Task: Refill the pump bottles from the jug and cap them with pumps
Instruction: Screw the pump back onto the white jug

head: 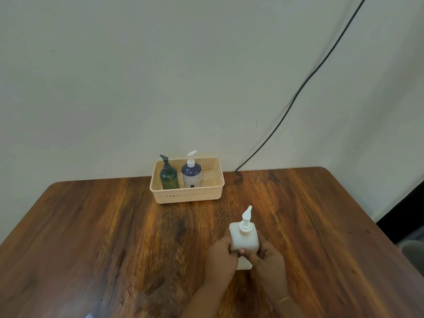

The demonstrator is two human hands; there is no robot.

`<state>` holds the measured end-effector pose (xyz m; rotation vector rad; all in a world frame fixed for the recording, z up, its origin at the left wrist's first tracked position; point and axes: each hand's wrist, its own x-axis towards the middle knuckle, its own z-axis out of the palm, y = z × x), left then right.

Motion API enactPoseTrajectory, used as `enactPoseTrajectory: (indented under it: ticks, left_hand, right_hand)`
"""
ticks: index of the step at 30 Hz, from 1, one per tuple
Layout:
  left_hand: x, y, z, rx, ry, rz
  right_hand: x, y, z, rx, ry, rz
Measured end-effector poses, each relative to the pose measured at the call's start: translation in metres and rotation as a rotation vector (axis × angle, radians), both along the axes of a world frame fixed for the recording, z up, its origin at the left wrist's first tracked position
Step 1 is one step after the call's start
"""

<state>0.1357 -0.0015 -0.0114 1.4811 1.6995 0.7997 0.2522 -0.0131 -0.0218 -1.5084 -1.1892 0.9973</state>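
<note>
A square white pump bottle (243, 237) stands upright on the wooden table (114, 237), its white pump on top with the nozzle pointing away from me. My left hand (221, 258) grips its left side and my right hand (268, 258) grips its right side, fingers meeting at the front. Farther back, a beige basket (187, 195) holds a green pump bottle (169, 176) with a dark pump and a white bottle with a dark blue top (191, 173) and a white pump. No jug is in view.
The basket sits against the wall at the table's far edge; its right part holds no bottle. A black cable (298, 92) runs down the wall behind the table's back right. Small wet drops (128, 292) lie on the near left of the table.
</note>
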Motion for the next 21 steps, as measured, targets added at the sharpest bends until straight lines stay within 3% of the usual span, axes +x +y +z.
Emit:
enactPoseTrajectory:
  ticks: [21]
  left_hand:
    - [0.009,0.207,0.013,0.081,-0.087,-0.07]
  right_hand:
    - [0.016,0.213,0.01,0.045,0.121,0.08]
